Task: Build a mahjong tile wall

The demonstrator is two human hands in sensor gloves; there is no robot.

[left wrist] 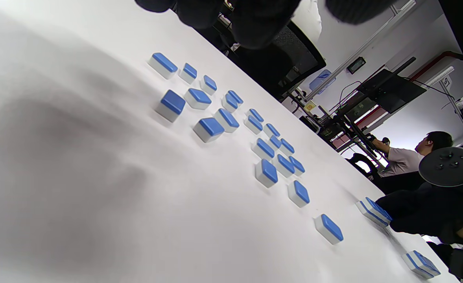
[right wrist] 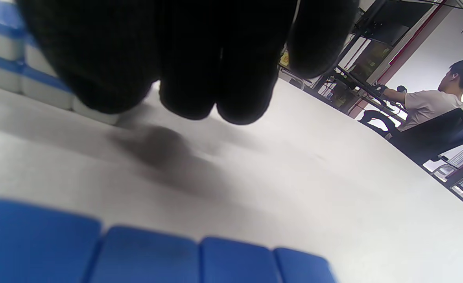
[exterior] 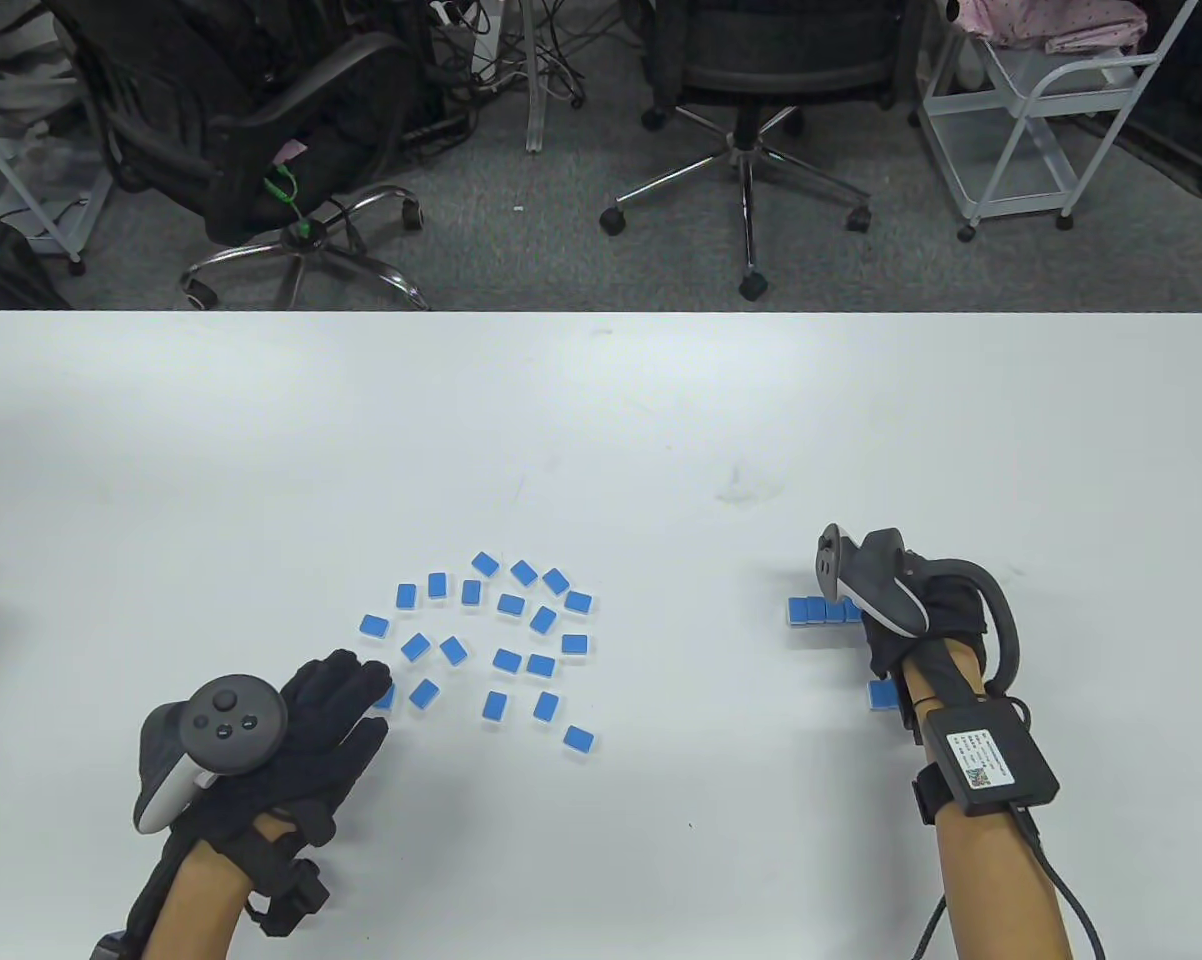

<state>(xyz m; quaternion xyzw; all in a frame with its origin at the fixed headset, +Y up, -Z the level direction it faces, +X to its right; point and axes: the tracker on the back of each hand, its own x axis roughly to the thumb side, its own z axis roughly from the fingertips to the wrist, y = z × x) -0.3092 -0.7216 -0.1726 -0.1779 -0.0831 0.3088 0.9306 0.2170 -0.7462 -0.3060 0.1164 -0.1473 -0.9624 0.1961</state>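
Note:
Several loose blue-backed mahjong tiles (exterior: 506, 640) lie scattered left of the table's middle; they also show in the left wrist view (left wrist: 231, 125). My left hand (exterior: 366, 690) lies flat with fingers spread at the cluster's left edge, fingertips at one tile (exterior: 385, 697). My right hand (exterior: 866, 615) rests at the right end of a short two-layer tile row (exterior: 816, 609). In the right wrist view my fingers (right wrist: 192, 78) hang beside that stack (right wrist: 3, 55), one touching its end. A second tile row (exterior: 881, 694) lies under my right wrist and shows in the right wrist view (right wrist: 156, 259).
The white table (exterior: 601, 420) has bare surface behind and between the two tile groups. Office chairs (exterior: 751, 90) and a wire rack (exterior: 1021, 120) stand on the floor beyond the far edge. In the left wrist view both tile rows (left wrist: 374, 212) lie by my right hand.

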